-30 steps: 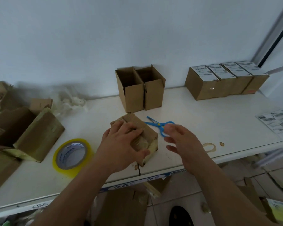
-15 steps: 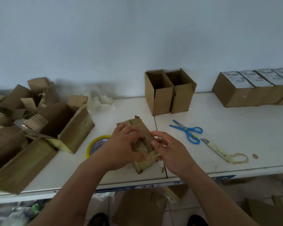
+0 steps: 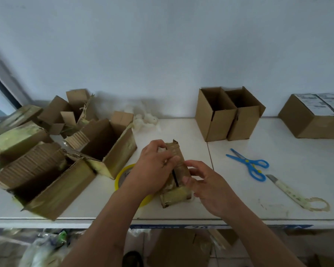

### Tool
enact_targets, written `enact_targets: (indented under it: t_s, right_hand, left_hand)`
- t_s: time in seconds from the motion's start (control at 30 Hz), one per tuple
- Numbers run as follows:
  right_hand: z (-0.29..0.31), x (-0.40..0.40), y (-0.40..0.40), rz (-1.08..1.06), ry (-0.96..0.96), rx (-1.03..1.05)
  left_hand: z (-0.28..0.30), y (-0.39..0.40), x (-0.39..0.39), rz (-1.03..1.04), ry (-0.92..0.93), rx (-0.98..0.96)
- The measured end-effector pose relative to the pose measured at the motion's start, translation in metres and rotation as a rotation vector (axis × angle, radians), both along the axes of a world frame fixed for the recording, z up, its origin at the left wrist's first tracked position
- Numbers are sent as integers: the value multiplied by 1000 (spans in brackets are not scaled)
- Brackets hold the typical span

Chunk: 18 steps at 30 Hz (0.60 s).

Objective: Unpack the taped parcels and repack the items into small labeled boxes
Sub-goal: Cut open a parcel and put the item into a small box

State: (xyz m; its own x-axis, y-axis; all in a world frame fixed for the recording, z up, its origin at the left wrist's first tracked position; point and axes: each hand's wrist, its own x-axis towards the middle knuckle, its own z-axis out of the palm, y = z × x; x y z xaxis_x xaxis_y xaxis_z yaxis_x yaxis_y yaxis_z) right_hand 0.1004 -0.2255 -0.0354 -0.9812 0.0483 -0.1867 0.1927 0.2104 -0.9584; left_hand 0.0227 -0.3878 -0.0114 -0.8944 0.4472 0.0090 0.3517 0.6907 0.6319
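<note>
Both hands were on the taped parcel [image 3: 175,178] near the front edge of the white desk [image 3: 278,143]. The left hand [image 3: 152,166] had its grip curled over the top while the right hand [image 3: 204,182] pinched the side, probably steadying it so the flaps could be pried apart. Rough brown cardboard, yellowish tape residue all over. Two empty small boxes [image 3: 229,116] stood open at the back, I'd guess waiting for the contents. Blue plastic scissors [image 3: 249,163] lay well apart.
</note>
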Motion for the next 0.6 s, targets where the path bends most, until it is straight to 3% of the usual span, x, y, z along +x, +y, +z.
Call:
enact_targets:
  t_s: [0.13, 0.27, 0.5, 0.6]
  right_hand:
    - [3, -4, -2, -1, -9, -47]
    - [8, -7, 0, 23, -24, 36]
    - [16, -11, 2, 82, -54, 141]
    - [17, -14, 4, 83, -70, 184]
  left_hand:
    - [4, -1, -1, 80, -29, 68]
    - [7, -7, -2, 167, -79, 193]
    - [3, -13, 4, 310, -149, 470]
    - [0, -11, 9, 491, -208, 652]
